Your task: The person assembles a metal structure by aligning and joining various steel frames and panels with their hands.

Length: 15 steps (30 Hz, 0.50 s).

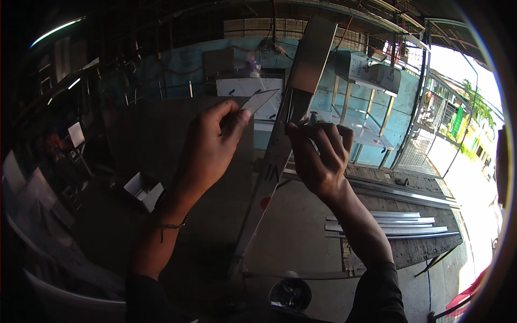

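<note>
My left hand is closed on a flat, pointed grey triangular piece, pinched between thumb and fingers with its tip up and to the right. My right hand is closed too, its fingers curled over the edge of a long metal strip. A thin, dark, rod-like shape rises by its thumb; I cannot make out exactly what it grips. The strip slants from the upper middle down toward me, with dark marks and a red spot on its face. Its upper part catches the light.
Several metal profiles lie on a worn wooden table at the right. A round container stands below, near me. An open metal box is at the left. Metal shelving stands before the blue wall, beside a mesh gate.
</note>
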Each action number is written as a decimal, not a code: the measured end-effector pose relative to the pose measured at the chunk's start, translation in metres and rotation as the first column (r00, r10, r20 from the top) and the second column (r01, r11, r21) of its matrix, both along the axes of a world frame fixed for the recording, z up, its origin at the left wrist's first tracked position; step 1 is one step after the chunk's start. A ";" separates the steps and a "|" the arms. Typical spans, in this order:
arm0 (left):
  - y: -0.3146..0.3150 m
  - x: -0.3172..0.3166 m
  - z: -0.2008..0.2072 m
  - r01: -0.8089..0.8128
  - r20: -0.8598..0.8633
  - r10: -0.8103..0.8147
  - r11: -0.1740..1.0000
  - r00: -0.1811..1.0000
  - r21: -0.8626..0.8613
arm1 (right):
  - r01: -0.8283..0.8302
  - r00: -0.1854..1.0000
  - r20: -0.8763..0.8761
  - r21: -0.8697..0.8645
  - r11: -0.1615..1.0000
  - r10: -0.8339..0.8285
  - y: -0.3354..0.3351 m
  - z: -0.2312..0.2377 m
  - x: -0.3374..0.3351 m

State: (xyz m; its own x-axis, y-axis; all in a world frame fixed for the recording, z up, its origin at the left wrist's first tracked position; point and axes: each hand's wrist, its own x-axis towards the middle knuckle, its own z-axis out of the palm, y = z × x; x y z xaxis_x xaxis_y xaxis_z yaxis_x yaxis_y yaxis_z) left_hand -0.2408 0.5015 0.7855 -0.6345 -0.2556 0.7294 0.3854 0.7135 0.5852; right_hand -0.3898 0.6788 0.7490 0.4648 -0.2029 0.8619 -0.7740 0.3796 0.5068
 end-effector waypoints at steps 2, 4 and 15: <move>0.006 0.002 -0.003 0.116 0.096 -0.140 0.967 0.985 0.225 | -0.024 0.999 0.042 -0.007 1.000 0.024 -0.002 -0.011 0.010; 0.010 0.005 -0.008 0.187 0.158 -0.283 0.875 0.946 0.447 | -0.048 0.994 0.100 -0.011 0.999 0.048 -0.003 -0.026 0.019; 0.023 -0.001 -0.092 0.199 0.199 -0.427 0.721 0.882 0.663 | -0.194 0.934 0.314 0.044 0.980 0.171 -0.004 -0.125 0.059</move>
